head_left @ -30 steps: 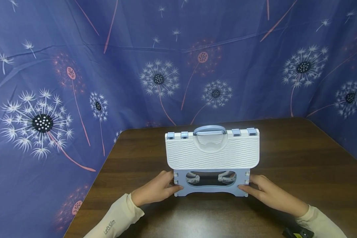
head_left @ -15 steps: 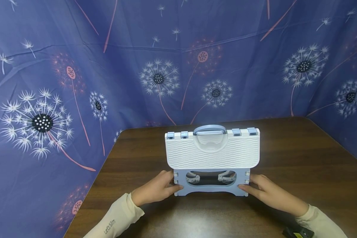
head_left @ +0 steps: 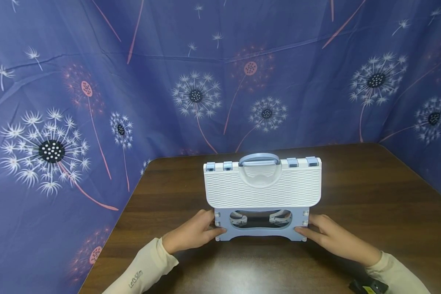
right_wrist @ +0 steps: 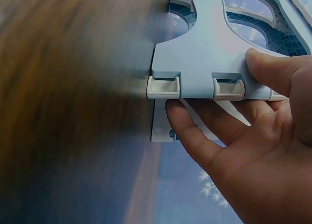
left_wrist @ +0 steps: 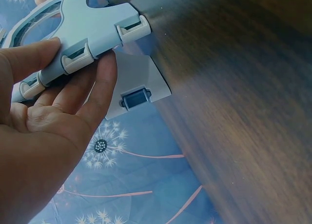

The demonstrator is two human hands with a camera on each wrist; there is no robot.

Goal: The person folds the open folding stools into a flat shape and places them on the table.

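Note:
A white and light blue plastic folding stool [head_left: 262,194] stands upright on the table, its textured white top hanging folded over the front. A blue carry handle [head_left: 259,158] arches from its top edge. Below the white panel shows a blue leg panel [head_left: 261,233] with an oval cut-out. My left hand [head_left: 194,232] grips the left side of that panel, thumb on the front and fingers behind. On the right side my right hand [head_left: 328,239] holds it the same way. Both wrist views show fingertips close to the white hinge pieces [left_wrist: 78,60] along the panel's edge.
The brown wooden table [head_left: 169,188] reaches back to a blue curtain [head_left: 150,102] with dandelion prints. A small black object [head_left: 367,286] with a yellow mark lies beside the right sleeve [head_left: 393,273].

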